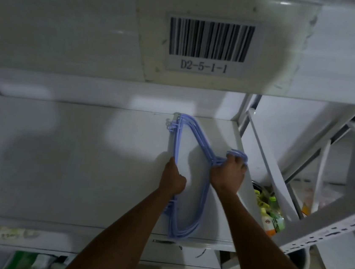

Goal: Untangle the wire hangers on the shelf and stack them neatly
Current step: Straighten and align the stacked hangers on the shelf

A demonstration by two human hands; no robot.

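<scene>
The bars of the blue hangers [177,141] are being gripped by the left hand [172,179], and the bunched necks are being gripped by the right hand [228,173]. The hangers are being held as 1 flat stack on the right part of the shelf [58,165], below a barcode label [210,45].

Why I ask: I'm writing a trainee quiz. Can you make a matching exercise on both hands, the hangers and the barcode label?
Things
1. left hand
2. right hand
3. blue hangers
4. barcode label

States
A. reads D2-5-1-1, stuck on the upper beam
B. grips the bundle at its hook end
C. bunched together on the white shelf
D. grips the bundle's long straight side

Pairs: 1-D, 2-B, 3-C, 4-A
</scene>
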